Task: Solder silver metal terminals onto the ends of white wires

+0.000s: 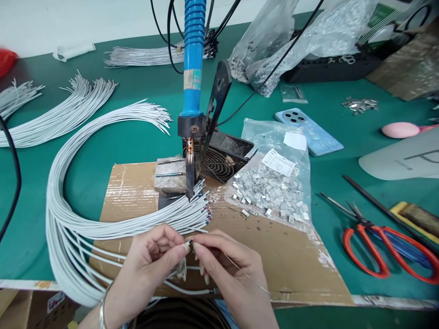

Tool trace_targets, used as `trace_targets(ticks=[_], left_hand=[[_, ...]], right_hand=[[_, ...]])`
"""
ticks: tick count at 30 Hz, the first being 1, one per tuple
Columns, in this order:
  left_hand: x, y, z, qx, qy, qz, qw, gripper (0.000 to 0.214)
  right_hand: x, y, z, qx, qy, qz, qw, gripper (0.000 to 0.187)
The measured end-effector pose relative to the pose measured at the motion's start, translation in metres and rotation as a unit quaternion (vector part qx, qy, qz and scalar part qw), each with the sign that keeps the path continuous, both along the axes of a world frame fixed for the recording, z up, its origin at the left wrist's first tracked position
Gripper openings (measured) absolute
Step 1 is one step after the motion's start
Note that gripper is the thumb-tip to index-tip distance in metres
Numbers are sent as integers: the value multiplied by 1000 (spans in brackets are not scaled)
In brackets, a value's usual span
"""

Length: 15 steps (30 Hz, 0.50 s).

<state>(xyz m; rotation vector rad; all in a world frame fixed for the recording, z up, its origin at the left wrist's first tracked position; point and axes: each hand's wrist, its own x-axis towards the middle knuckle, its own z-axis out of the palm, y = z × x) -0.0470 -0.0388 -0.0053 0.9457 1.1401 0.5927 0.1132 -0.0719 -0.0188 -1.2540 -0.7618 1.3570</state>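
My left hand (151, 260) and my right hand (226, 269) meet low in the middle of the view, fingertips almost touching. My left fingers pinch a small silver metal terminal (187, 246), though the fingers partly hide it. My right fingers hold a thin white wire (245, 274), which trails down to the right. Just above the hands, the cut ends of a large curved bundle of white wires (65, 214) fan out across a cardboard sheet (284, 260). An open plastic bag of silver metal terminals (274, 192) lies on the cardboard to the right.
A blue-handled soldering iron (194, 45) stands in a holder above the hands, with a fan (222, 162) behind it. Orange scissors (377, 246), a phone (308, 130), more white wire bundles (61, 109) and plastic bags (302, 45) lie on the green mat (92, 137).
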Motion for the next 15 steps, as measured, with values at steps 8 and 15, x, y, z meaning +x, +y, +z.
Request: trace_targets(ticks=[8, 15], left_hand=[[4, -8, 7, 178, 149, -39, 972, 19], [2, -2, 10, 327, 167, -267, 891, 20]], right_hand=[[4, 1, 1, -30, 0, -25, 999, 10], [24, -3, -10, -44, -37, -70, 996, 15]])
